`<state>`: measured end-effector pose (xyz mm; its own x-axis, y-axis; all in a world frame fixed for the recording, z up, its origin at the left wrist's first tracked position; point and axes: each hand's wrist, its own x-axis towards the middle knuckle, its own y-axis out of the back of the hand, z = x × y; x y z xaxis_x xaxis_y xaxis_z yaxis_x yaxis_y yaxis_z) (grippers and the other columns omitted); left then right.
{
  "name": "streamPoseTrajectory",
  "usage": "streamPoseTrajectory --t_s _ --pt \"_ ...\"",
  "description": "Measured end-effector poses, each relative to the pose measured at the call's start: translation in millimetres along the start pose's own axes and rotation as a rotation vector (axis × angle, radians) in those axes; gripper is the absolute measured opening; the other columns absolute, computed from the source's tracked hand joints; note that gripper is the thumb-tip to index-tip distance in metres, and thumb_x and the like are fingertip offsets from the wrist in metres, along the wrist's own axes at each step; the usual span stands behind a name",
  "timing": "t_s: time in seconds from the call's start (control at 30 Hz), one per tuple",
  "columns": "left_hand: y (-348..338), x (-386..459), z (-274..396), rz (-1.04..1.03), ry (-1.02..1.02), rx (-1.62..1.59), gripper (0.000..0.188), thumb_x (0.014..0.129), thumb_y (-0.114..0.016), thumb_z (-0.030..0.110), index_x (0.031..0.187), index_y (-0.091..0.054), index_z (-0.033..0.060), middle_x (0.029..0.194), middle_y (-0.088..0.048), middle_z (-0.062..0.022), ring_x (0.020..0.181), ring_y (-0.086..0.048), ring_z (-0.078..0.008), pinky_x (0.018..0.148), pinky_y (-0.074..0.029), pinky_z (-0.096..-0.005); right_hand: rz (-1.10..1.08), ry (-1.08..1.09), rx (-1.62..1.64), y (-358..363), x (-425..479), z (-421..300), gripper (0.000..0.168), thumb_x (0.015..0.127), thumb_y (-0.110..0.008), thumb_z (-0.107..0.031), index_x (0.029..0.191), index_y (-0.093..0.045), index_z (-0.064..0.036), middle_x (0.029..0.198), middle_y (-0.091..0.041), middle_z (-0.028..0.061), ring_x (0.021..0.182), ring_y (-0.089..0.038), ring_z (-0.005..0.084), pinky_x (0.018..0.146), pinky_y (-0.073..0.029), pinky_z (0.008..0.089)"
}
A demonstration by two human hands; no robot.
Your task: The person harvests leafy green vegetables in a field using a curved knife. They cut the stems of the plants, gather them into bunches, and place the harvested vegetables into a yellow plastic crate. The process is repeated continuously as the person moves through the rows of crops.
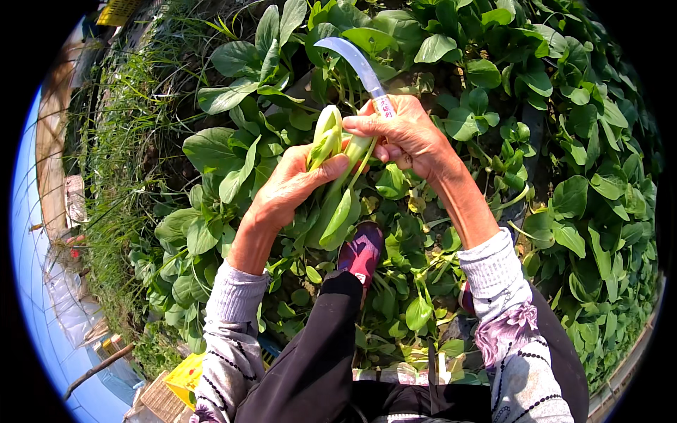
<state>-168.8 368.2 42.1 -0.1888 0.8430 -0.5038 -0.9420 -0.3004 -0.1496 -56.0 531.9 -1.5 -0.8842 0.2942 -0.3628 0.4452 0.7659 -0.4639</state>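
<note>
My left hand [296,182] grips cut leafy green stalks [330,132], their pale stem ends up and the leaves hanging down over my shoe. At the base of the same bunch, my right hand [402,135] pinches a stem between thumb and fingers. A sickle [355,59] with a curved metal blade is also in my right hand; its blade points up and to the left, away from the stalks. Part of the sickle's handle is hidden inside the fist. Below the hands a broad green leaf [338,222] hangs from the bunch.
Growing leafy greens [571,201] surround me, thick on the right. Grass [127,174] runs along the left. A red and purple shoe [361,254] stands among the plants. A yellow crate [186,376] is at the lower left, another yellow crate [117,11] at the upper left.
</note>
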Motion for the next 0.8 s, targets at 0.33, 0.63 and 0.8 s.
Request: streamPoseTrajectory --t_s 0.33,0.63,0.8 --pt "0.5 3.4 0.0 -0.385 0.087 0.035 0.041 0.084 -0.06 0.025 0.114 -0.052 -0.002 0.082 -0.059 -0.0035 0.073 -0.057 -0.0093 0.068 -0.045 -0.0236 -0.103 -0.081 0.019 19.4 -58.6 14.4 0.032 0.071 -0.067 -0.003 0.099 -0.052 0.002 0.067 -0.059 0.0038 0.046 -0.05 0.006 0.041 -0.038 0.0183" --pt "-11.8 16.3 35.4 -0.124 -0.183 1.311 0.031 0.066 -0.068 0.012 0.094 -0.058 0.0026 0.079 -0.062 -0.0135 0.073 -0.06 -0.0332 0.061 -0.044 -0.0403 0.257 0.215 -0.498 55.5 -62.2 14.0 0.01 0.075 -0.061 -0.004 0.075 -0.051 -0.001 0.056 -0.048 -0.0014 0.043 -0.043 0.006 0.042 -0.036 0.0226" --pt "32.2 59.1 6.4 0.235 -0.502 1.912 0.021 0.055 -0.063 0.004 0.074 -0.062 -0.0018 0.116 -0.052 -0.0232 0.119 -0.042 -0.0371 0.102 -0.03 -0.0447 0.225 0.321 -0.932 52.4 -26.6 20.7 0.027 0.082 -0.064 -0.016 0.077 -0.043 0.001 0.054 -0.039 0.0125 0.048 -0.045 0.025 0.048 -0.033 0.0374"
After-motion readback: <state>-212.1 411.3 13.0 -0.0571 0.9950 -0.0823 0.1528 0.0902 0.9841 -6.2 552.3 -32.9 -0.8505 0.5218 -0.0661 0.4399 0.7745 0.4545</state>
